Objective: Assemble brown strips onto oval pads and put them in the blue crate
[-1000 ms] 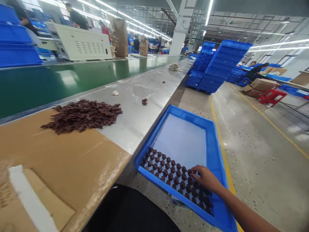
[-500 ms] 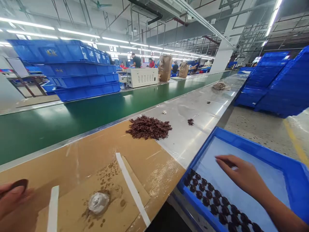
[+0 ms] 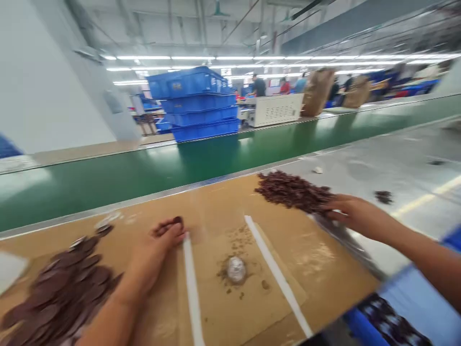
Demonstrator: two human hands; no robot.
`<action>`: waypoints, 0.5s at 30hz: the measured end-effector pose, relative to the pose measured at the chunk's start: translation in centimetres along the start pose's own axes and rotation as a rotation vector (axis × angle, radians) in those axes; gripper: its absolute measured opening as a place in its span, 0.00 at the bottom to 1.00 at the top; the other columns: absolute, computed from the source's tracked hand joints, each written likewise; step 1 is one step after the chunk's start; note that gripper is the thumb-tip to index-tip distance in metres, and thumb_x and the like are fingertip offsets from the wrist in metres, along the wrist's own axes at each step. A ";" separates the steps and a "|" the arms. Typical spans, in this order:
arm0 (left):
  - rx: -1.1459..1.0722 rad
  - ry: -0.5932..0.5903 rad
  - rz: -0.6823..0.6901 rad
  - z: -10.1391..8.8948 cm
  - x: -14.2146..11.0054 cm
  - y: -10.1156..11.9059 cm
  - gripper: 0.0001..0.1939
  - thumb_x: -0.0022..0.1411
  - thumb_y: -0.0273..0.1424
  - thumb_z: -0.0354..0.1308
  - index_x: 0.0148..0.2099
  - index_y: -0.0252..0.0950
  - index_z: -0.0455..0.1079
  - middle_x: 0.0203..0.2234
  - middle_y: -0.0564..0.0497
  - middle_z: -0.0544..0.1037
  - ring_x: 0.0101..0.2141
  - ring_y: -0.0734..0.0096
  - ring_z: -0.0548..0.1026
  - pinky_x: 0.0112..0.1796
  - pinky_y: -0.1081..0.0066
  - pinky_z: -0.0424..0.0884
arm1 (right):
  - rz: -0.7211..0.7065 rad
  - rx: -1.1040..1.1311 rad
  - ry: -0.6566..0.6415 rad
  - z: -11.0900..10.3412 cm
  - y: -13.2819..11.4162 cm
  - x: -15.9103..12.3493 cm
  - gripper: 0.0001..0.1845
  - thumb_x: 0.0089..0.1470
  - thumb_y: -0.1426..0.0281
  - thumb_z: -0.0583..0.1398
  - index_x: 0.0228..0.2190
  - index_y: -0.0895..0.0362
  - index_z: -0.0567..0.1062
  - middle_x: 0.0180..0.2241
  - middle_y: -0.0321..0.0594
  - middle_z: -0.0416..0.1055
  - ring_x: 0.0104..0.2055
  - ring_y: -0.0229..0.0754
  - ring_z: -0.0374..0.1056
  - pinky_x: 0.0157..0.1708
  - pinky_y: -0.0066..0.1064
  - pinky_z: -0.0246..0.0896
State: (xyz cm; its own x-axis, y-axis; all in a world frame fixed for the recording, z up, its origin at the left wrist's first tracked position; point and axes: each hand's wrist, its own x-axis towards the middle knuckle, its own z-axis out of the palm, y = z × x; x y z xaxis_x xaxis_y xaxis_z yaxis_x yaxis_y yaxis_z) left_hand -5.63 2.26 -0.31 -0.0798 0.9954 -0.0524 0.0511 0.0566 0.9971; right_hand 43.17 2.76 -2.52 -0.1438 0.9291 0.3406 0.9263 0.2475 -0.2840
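Note:
My left hand is closed on a dark brown disc, held just above the brown work board near a white tape strip. Behind its forearm lies a heap of similar discs. My right hand reaches to the right edge of a pile of small dark brown pieces. Its fingertips touch the pile but are blurred, so what they hold is unclear. Between the hands, a whitish lump sits on the taped cardboard sheet, with dark wet spots around it.
A blue tray with rows of dark pieces stands at the lower right. Beyond the board runs a green conveyor belt. Stacked blue crates and a white machine box stand behind it. A small dark cluster lies on the metal table.
The view has swung left, bringing the disc heap into sight. My right hand has moved from over the blue tray to the pile. My left hand, still with a disc, is nearer the taped sheet.

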 end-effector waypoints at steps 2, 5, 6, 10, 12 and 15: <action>0.002 0.060 -0.012 0.3 -0.1 0.0 0.13 0.66 0.34 0.58 0.49 0.33 0.70 0.41 0.46 0.77 0.36 0.67 0.78 0.35 0.64 0.77 | -0.013 0.008 0.089 0.5 1.8 -0.4 0.17 0.50 0.53 0.57 0.26 0.48 0.80 0.28 0.46 0.75 0.23 0.46 0.69 0.27 0.40 0.61; -0.014 0.087 -0.021 0.6 0.1 -0.4 0.13 0.65 0.34 0.58 0.49 0.33 0.70 0.42 0.46 0.77 0.38 0.66 0.77 0.37 0.63 0.77 | 0.019 0.004 0.193 0.5 3.3 0.1 0.17 0.44 0.48 0.59 0.27 0.44 0.79 0.23 0.43 0.74 0.14 0.41 0.64 0.17 0.38 0.56; -0.024 0.084 -0.022 0.7 0.2 -0.5 0.13 0.64 0.34 0.60 0.48 0.33 0.71 0.42 0.46 0.77 0.37 0.66 0.77 0.37 0.63 0.77 | 0.046 0.017 0.205 0.1 3.0 0.4 0.17 0.43 0.47 0.59 0.27 0.44 0.78 0.20 0.41 0.73 0.13 0.40 0.62 0.15 0.37 0.54; -0.016 0.078 -0.030 0.9 0.5 -0.6 0.17 0.57 0.35 0.65 0.47 0.32 0.72 0.38 0.49 0.78 0.34 0.71 0.78 0.41 0.67 0.76 | 0.144 0.316 0.114 -1.7 -3.0 3.0 0.17 0.48 0.50 0.63 0.31 0.50 0.77 0.20 0.36 0.76 0.17 0.40 0.69 0.16 0.31 0.58; 0.036 0.069 -0.028 0.8 0.6 -0.6 0.19 0.56 0.38 0.66 0.47 0.33 0.73 0.37 0.49 0.78 0.30 0.74 0.76 0.38 0.69 0.75 | 0.106 0.414 0.020 -2.0 -8.0 4.5 0.20 0.54 0.51 0.61 0.42 0.50 0.78 0.26 0.37 0.79 0.27 0.41 0.75 0.24 0.30 0.66; 0.141 0.025 -0.007 0.7 0.6 -0.5 0.17 0.54 0.37 0.66 0.44 0.34 0.77 0.33 0.50 0.78 0.28 0.74 0.74 0.36 0.70 0.73 | -0.122 0.737 -0.198 -1.6 -15.5 6.2 0.17 0.53 0.56 0.64 0.38 0.55 0.81 0.32 0.41 0.79 0.31 0.41 0.75 0.31 0.34 0.72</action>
State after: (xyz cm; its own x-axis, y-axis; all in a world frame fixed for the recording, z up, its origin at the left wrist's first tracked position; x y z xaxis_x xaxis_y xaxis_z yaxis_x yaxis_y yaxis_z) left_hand -5.02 2.91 -0.83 -0.1052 0.9929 -0.0561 0.1894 0.0754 0.9790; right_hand 28.45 4.21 5.43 -0.3537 0.8982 0.2612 0.4389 0.4060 -0.8016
